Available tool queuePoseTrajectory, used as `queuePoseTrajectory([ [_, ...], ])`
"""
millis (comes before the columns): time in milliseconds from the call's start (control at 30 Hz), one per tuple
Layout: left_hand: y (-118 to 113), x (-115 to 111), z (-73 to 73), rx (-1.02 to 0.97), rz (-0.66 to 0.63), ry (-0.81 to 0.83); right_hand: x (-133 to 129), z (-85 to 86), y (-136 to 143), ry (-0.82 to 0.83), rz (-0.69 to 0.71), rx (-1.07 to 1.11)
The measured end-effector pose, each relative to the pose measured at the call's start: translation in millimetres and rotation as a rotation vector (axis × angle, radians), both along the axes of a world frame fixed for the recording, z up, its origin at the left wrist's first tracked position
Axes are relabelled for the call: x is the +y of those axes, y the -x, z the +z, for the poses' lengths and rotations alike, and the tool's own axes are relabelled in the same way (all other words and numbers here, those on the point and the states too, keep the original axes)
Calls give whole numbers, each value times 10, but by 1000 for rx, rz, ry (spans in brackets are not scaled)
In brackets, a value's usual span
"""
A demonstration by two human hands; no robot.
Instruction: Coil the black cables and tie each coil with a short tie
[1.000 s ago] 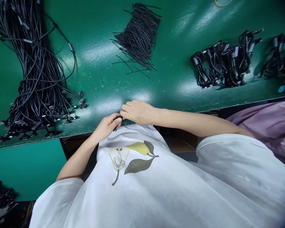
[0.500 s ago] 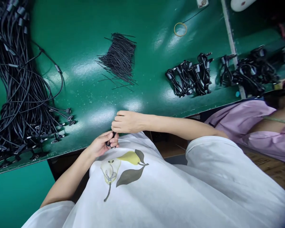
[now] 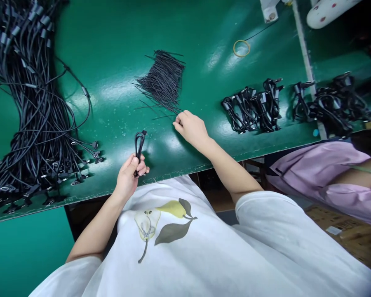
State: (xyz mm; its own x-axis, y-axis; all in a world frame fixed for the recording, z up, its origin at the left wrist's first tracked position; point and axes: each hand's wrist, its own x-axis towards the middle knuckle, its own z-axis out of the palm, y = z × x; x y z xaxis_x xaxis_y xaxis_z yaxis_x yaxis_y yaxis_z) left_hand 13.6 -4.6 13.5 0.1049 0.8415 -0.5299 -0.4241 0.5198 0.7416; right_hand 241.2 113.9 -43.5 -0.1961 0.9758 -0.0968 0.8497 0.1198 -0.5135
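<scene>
In my left hand (image 3: 130, 173), near the table's front edge, is a folded black cable (image 3: 139, 144). Its loop and a connector stick up above my closed fingers. Farther right, my right hand (image 3: 190, 126) reaches over the table with thumb and fingers pinched at the near end of a pile of thin black twist ties (image 3: 165, 78). The fingertips meet the ends of a few ties. A few stray ties lie loose just left of that hand.
A big heap of unfolded black cables (image 3: 34, 107) covers the left side. Several bundled cables (image 3: 253, 109) lie in a row at right, more (image 3: 330, 103) beyond a pale strip (image 3: 306, 62). A yellow ring (image 3: 241, 48) lies farther back. A person in a pink top (image 3: 321, 173) sits at right.
My hands have parted. The right moved up and right to the twist ties; the left lifted the folded cable, now showing its loop above the table edge. The view shifted slightly.
</scene>
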Motion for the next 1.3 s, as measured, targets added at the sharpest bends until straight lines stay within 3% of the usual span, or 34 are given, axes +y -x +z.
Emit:
queuePoseTrajectory([
  [200, -97, 11, -24, -39, -22, -63, -584, 192, 413, 469, 172, 798],
  [300, -82, -13, -45, 0, 2, -114, -761, 234, 621, 334, 193, 830],
  [400, -30, -64, -38, -5, 24, -137, -772, 275, 685, 198, 76, 808],
  [467, 4, -93, -39, -33, 9, -99, -750, 285, 697, 291, 49, 894],
  [567, 47, -111, -89, -12, 9, -64, -764, 260, 735, 545, 148, 960],
  [600, 61, -112, -117, 29, 12, -85, -784, 248, 751, 563, 189, 926],
  [667, 90, -112, -181, 179, 2, -160, -830, 236, 775, 401, 268, 758],
  [767, 124, -107, -265, 503, -32, -275, -851, 274, 785, -95, 441, 336],
  [833, 137, -101, -302, 680, -49, -332, -801, 324, 785, -379, 634, 104],
  [933, 163, -88, -339, 798, -116, -380, -662, 385, 779, -663, 942, -57],
  [1000, 194, -78, -361, 766, -217, -350, -579, 409, 766, -741, 1066, -97],
  [1100, 242, -63, -397, 547, -351, -257, -525, 449, 731, -737, 1200, -128],
  [1300, 232, -49, -462, 112, -382, 16, -578, 548, 690, -758, 1330, -265],
])
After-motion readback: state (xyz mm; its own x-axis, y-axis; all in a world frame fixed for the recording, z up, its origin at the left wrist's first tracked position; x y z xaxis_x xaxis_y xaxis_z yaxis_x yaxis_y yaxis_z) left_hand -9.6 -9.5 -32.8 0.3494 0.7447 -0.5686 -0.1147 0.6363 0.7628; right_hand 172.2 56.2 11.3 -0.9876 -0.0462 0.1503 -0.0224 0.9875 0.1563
